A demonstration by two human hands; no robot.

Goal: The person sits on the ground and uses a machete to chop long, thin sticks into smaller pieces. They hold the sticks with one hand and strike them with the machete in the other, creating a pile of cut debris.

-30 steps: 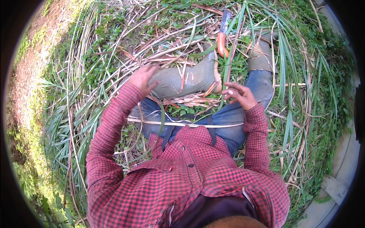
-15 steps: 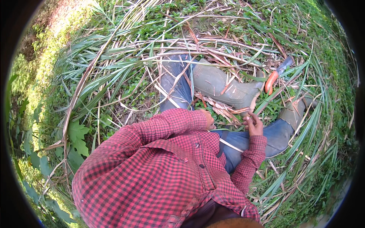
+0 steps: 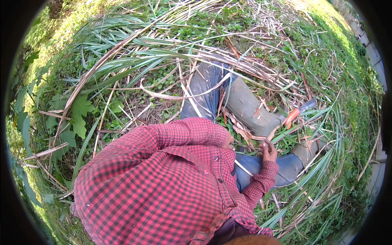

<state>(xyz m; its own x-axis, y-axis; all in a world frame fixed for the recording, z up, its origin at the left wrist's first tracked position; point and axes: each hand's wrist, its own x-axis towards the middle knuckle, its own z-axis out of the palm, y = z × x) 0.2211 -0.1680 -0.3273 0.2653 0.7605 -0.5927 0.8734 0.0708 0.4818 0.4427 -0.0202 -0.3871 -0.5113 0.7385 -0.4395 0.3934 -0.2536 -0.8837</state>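
Both my hands are over my lap, a short gap apart. My left hand [image 3: 229, 141] shows only a little past the checked cuff; its fingers look bent inward and mostly hidden. My right hand [image 3: 268, 151] is raised above the blue trouser leg [image 3: 288, 169], its fingers curled in a pinch near the boot's toe. What it holds, if anything, is too small to make out. Brown strips of dry stalk peel [image 3: 243, 132] lie between the hands and the boot. A narrow pale strip [image 3: 243, 167] crosses my thigh below the hands.
An olive rubber boot [image 3: 251, 108] is on one bent leg, another boot [image 3: 307, 152] on the other. A knife with an orange handle [image 3: 291, 118] lies past the first boot. Long cut stalks [image 3: 122, 47] and green leaf blades [image 3: 322, 171] surround me on the grass.
The view has shifted, so the legs and knife sit lower in it. Both hands stay close together over the lap, with the right hand's fingers still curled.
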